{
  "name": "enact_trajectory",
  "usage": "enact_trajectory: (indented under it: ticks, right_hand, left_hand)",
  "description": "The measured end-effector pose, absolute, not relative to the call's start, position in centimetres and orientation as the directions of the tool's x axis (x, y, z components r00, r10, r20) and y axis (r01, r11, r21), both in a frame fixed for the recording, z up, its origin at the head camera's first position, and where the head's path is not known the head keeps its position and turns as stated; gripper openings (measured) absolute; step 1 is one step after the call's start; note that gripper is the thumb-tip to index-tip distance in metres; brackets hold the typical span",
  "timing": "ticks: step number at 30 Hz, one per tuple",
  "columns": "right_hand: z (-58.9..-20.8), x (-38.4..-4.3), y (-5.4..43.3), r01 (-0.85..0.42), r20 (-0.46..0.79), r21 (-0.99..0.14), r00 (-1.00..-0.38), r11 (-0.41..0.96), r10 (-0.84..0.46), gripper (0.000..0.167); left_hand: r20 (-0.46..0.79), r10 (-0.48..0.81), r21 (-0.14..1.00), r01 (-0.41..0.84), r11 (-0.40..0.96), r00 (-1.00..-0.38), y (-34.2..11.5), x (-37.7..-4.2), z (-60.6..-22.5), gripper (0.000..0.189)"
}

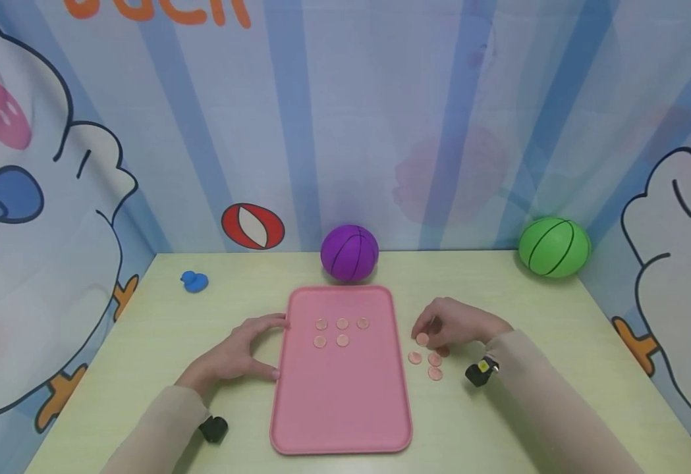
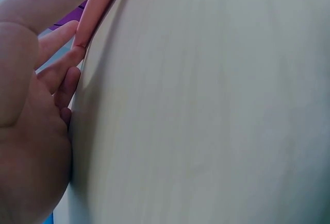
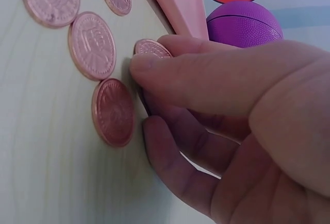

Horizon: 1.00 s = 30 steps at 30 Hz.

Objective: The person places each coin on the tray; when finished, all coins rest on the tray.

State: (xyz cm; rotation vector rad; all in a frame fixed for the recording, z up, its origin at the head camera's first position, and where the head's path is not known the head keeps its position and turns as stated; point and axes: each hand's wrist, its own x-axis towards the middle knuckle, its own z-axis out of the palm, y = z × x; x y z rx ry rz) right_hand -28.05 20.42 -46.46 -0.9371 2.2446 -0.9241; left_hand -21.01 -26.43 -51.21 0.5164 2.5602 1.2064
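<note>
A pink tray [image 1: 345, 401] lies on the table with several copper coins [image 1: 342, 324] in two rows near its far end. My left hand [image 1: 235, 352] rests at the tray's left edge, fingertips and thumb touching the rim. In the left wrist view the fingers [image 2: 64, 62] lie straight along the pink rim. To the right of the tray my right hand [image 1: 454, 324] pinches a coin [image 3: 152, 48] between thumb and fingers, just above the table. Several loose coins [image 1: 435, 373] lie beside that hand; one is partly under it in the head view.
A purple ball [image 1: 350, 253] stands just behind the tray. At the back right corner is a green ball [image 1: 554, 247], and a small blue rubber duck [image 1: 193, 282] sits at the back left. A printed curtain [image 1: 369, 131] borders the table's back.
</note>
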Motion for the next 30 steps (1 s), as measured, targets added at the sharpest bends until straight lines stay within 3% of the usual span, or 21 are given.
enact_trajectory:
  ticks: [8, 30]
  right_hand:
    - [-46.61, -28.04, 20.5, -0.434, -0.18, -0.73, -0.624, 0.528, -0.761, 0.03]
    - [-46.95, -27.58, 20.29, -0.444, -0.133, -0.704, -0.685, 0.555, -0.717, 0.022]
  left_hand:
    - [-0.079, 0.427, 0.779, 0.212, 0.59, -0.901, -26.49, -21.03, -51.14, 0.094]
    - [-0.077, 0.424, 0.784, 0.208, 0.585, -0.902, -26.49, -21.06, -51.37, 0.095]
